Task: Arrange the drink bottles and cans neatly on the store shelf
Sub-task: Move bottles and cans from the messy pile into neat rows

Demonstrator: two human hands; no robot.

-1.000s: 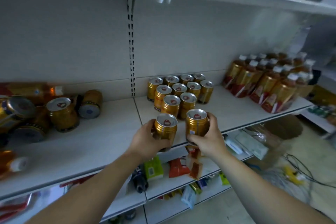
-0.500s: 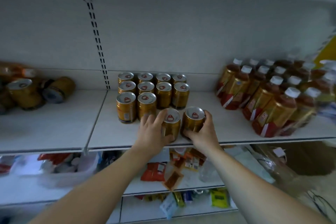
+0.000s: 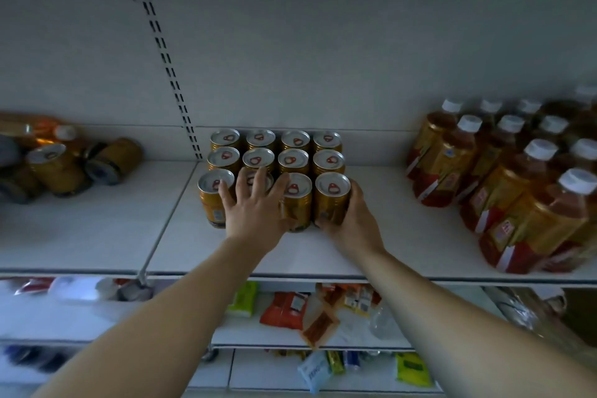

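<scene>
Gold cans [image 3: 292,160] (upright), right hand [image 3: 353,220] gripping end can [image 3: 332,200], left hand [image 3: 255,213] flat

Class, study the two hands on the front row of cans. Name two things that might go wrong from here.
The left hand presses spread across the front cans; a hard push might shove the rows behind askew. The right hand grips the rightmost front can; a careless release may tip it.

Glossy metal cans [image 3: 332,200]; clear plastic bottles [image 3: 529,203]; matt shelf [image 3: 387,236].
</scene>
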